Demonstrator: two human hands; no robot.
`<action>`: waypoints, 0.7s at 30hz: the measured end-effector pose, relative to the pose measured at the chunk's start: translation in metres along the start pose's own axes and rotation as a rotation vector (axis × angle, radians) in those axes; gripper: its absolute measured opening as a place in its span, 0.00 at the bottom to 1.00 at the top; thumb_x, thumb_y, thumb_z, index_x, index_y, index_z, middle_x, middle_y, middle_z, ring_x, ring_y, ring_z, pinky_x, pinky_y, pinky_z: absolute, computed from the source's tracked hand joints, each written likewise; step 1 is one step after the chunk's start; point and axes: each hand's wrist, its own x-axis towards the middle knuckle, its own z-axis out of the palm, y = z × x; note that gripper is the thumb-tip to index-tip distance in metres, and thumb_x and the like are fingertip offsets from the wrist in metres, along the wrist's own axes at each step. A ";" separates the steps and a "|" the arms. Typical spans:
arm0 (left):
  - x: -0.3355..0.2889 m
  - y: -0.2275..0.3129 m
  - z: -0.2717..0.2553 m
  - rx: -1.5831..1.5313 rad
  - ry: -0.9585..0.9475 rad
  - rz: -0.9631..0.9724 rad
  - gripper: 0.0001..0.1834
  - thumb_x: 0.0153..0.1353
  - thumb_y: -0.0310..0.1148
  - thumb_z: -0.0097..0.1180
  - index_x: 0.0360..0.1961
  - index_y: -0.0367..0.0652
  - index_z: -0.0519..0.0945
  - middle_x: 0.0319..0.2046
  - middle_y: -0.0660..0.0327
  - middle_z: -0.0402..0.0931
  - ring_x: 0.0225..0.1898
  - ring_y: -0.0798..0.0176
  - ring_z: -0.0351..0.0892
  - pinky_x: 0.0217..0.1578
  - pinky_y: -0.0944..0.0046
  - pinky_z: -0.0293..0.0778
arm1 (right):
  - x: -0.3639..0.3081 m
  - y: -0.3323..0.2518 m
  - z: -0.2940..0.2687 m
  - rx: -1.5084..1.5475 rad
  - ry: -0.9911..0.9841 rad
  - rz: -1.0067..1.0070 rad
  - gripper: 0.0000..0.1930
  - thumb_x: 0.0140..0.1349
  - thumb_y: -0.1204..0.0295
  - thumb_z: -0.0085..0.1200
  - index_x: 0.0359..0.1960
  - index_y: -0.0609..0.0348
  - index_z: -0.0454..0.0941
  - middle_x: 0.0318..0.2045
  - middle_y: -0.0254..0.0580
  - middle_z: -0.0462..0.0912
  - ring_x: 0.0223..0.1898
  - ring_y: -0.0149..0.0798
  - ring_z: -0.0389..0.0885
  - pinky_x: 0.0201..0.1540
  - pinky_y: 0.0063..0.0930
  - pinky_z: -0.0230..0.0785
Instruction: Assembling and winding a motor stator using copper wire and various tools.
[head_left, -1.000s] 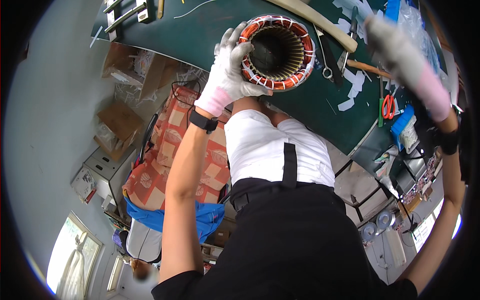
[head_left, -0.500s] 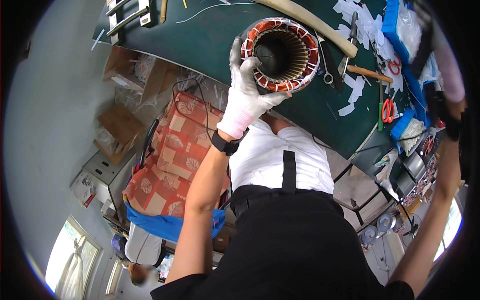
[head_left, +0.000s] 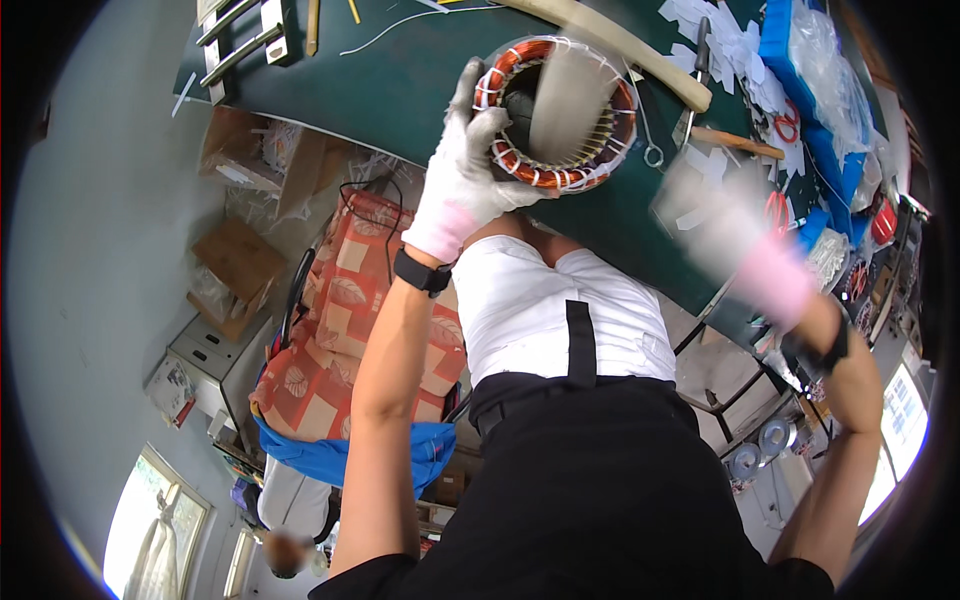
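The left hand [head_left: 462,172] is clasping the copper-wound stator [head_left: 570,179] at upper centre, fingers and thumb spreading around its left side. A blurred grey shape [head_left: 572,100] is partly covering its opening. Right of centre, the right hand [head_left: 722,225] is blurring over the green tabletop [head_left: 380,80]; its grip cannot be told.
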 end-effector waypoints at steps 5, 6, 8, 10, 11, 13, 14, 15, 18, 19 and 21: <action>0.017 0.015 0.005 -0.071 -0.156 0.046 0.53 0.27 0.39 0.80 0.57 0.62 0.61 0.68 0.41 0.45 0.66 0.38 0.55 0.58 0.46 0.68 | -0.050 0.142 -0.079 -1.239 0.165 -0.863 0.11 0.69 0.74 0.39 0.45 0.58 0.75 0.43 0.45 0.79 0.42 0.45 0.78 0.48 0.32 0.73; 0.016 0.011 -0.001 -0.060 -0.147 0.003 0.53 0.26 0.39 0.80 0.57 0.61 0.62 0.68 0.41 0.46 0.66 0.38 0.55 0.58 0.46 0.68 | -0.037 0.140 -0.070 -1.119 0.145 -0.782 0.10 0.69 0.73 0.39 0.45 0.58 0.75 0.41 0.45 0.78 0.41 0.45 0.78 0.47 0.33 0.73; 0.007 0.005 -0.016 -0.015 -0.124 -0.046 0.50 0.26 0.40 0.80 0.55 0.57 0.65 0.68 0.43 0.46 0.66 0.38 0.55 0.58 0.46 0.68 | -0.017 0.129 -0.048 -0.899 0.076 -0.599 0.10 0.68 0.71 0.41 0.44 0.59 0.74 0.39 0.47 0.77 0.38 0.44 0.77 0.45 0.34 0.72; 0.009 0.005 -0.012 -0.025 -0.134 -0.066 0.48 0.26 0.41 0.80 0.53 0.54 0.68 0.68 0.43 0.47 0.66 0.39 0.56 0.58 0.47 0.67 | -0.027 0.111 -0.029 -0.711 0.017 -0.344 0.10 0.68 0.69 0.42 0.43 0.59 0.74 0.36 0.48 0.76 0.36 0.44 0.77 0.44 0.35 0.71; 0.009 0.003 -0.013 -0.021 -0.128 -0.068 0.48 0.26 0.41 0.80 0.53 0.54 0.68 0.68 0.43 0.47 0.66 0.39 0.56 0.58 0.47 0.67 | -0.029 0.104 -0.021 -0.614 -0.011 -0.225 0.11 0.67 0.67 0.43 0.43 0.59 0.74 0.35 0.49 0.76 0.35 0.44 0.76 0.43 0.35 0.71; 0.006 -0.001 -0.014 0.078 -0.111 0.032 0.43 0.21 0.42 0.80 0.43 0.52 0.69 0.66 0.42 0.53 0.59 0.34 0.65 0.50 0.47 0.74 | -0.034 0.097 -0.008 -0.406 -0.060 0.021 0.12 0.67 0.65 0.45 0.42 0.60 0.74 0.32 0.51 0.75 0.33 0.44 0.76 0.41 0.36 0.70; 0.004 -0.004 -0.017 0.082 -0.112 0.029 0.43 0.21 0.42 0.80 0.43 0.52 0.69 0.66 0.42 0.53 0.59 0.34 0.65 0.50 0.47 0.74 | -0.034 0.097 -0.006 -0.300 -0.087 0.139 0.12 0.66 0.64 0.45 0.42 0.60 0.74 0.30 0.51 0.74 0.32 0.43 0.76 0.40 0.36 0.70; 0.025 -0.001 0.001 -0.027 -0.189 0.082 0.42 0.23 0.43 0.80 0.45 0.50 0.72 0.66 0.42 0.52 0.63 0.37 0.59 0.55 0.47 0.69 | -0.056 0.100 -0.054 -0.756 0.050 -0.174 0.12 0.67 0.66 0.45 0.45 0.60 0.73 0.35 0.51 0.76 0.36 0.43 0.77 0.43 0.36 0.71; 0.011 -0.004 -0.021 -0.043 -0.229 -0.039 0.41 0.25 0.44 0.80 0.46 0.48 0.76 0.66 0.41 0.54 0.68 0.40 0.52 0.61 0.48 0.62 | -0.042 0.147 -0.075 -1.504 0.090 -0.722 0.13 0.68 0.68 0.43 0.49 0.61 0.72 0.41 0.50 0.78 0.40 0.41 0.78 0.48 0.34 0.71; 0.012 -0.004 -0.025 -0.025 -0.231 -0.046 0.41 0.25 0.44 0.80 0.46 0.48 0.76 0.66 0.41 0.54 0.68 0.40 0.52 0.61 0.48 0.62 | -0.049 0.163 -0.057 -1.862 0.093 -0.767 0.14 0.68 0.68 0.43 0.49 0.62 0.72 0.41 0.49 0.78 0.41 0.40 0.77 0.49 0.33 0.70; 0.024 -0.005 -0.010 -0.084 -0.241 -0.003 0.41 0.26 0.44 0.80 0.46 0.49 0.76 0.66 0.41 0.54 0.68 0.40 0.52 0.61 0.48 0.62 | -0.094 0.182 -0.018 -2.619 0.022 -0.701 0.15 0.69 0.68 0.41 0.50 0.64 0.72 0.43 0.49 0.78 0.43 0.39 0.76 0.52 0.32 0.68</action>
